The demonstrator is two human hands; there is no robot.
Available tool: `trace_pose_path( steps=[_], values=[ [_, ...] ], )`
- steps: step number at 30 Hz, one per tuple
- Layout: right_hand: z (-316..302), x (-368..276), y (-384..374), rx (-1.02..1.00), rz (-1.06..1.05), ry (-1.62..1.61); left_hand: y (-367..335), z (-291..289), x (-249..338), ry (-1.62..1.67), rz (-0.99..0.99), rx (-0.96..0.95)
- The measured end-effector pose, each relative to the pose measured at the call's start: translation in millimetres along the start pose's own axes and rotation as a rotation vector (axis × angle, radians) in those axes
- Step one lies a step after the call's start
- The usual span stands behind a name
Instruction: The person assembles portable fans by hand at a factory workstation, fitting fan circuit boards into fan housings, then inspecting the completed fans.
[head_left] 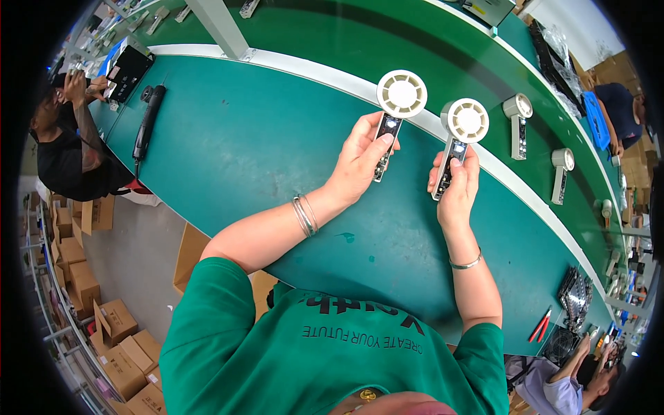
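Note:
Above the green work table (228,131), each of my hands holds a small white handheld fan by its handle. My left hand (357,160) is closed round the left handheld fan (402,94), thumb on its open handle, where a circuit board shows. The right handheld fan (465,120) is gripped by my right hand (458,185), its thumb also pressed on the exposed board. Both round, spoked heads point away from me, and the two fans are apart. My fingers partly hide the handles.
Beyond a white rail, a green conveyor (311,34) carries more handheld fans (519,128). A black electric screwdriver (148,128) lies at the left; red-handled pliers (541,325) and bagged black parts (574,297) lie at the right. Co-workers sit at both sides. Cardboard boxes (114,318) stand at the lower left.

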State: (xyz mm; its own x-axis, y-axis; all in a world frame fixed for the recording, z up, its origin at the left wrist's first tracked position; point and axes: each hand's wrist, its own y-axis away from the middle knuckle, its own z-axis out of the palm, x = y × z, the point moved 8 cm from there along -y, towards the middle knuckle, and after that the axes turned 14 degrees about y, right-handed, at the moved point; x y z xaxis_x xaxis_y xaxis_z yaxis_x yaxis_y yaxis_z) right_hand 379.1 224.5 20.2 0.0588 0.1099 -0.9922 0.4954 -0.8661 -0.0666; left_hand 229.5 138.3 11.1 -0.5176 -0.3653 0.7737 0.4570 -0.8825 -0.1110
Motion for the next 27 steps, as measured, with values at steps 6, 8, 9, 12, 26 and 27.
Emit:
trace_pose_path(
  steps=[6,8,9,12,26,27],
  values=[
    [0.8,-1.1,0.3,-0.012,-0.017,0.002,0.1,-1.1,0.1,0.006,0.009,0.006],
    [1.4,-0.6,0.2,-0.013,-0.017,-0.007,0.0,-1.2,0.3,0.006,0.010,0.013],
    [1.6,-0.2,0.1,-0.013,-0.017,-0.016,-0.3,-1.5,0.2,0.008,0.011,0.019],
    [1.1,1.1,0.6,-0.013,-0.022,0.000,-0.4,-2.1,-0.2,-0.001,0.016,0.012],
    [1.4,0.6,0.9,-0.001,-0.037,-0.001,-0.5,-3.4,-1.4,0.014,0.001,0.030],
    [1.0,-0.1,1.3,0.014,-0.033,0.020,-0.3,-3.0,-1.5,0.017,0.003,0.029]
  ],
)
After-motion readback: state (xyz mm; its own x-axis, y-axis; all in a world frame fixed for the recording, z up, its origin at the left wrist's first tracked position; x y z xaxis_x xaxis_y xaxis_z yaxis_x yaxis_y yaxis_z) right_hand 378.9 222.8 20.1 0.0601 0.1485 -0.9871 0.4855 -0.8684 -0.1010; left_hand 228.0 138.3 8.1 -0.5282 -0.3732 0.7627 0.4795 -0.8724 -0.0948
